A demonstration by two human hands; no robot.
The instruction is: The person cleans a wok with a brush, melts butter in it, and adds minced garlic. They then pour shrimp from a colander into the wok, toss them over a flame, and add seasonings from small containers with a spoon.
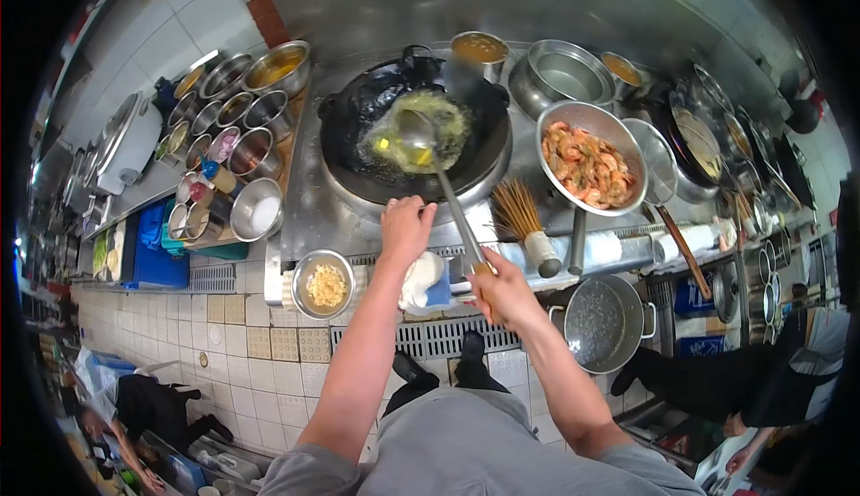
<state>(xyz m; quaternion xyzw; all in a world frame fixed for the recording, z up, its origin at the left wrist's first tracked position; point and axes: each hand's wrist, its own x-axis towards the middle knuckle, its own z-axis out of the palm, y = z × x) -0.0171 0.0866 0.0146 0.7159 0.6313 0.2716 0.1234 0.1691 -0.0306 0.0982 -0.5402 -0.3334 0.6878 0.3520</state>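
Right hand (503, 292): fingers wrapped round ladle (459, 214), scoop end down in wok (337, 148). Left hand (408, 225) by near rim, can't tell if fingers gripping.

Facing me: dull steel backsplash (385, 8), soft light sheen on it. White tiled wall (197, 3) to my left, red-brown patch (267, 19) next to the steel. Steel worktop (300, 218) in front of me. Floor (228, 353): white square tile, a few beige textured tiles (313, 345), slotted drain grate (358, 332) near my feet, second grate (212, 278) further left.
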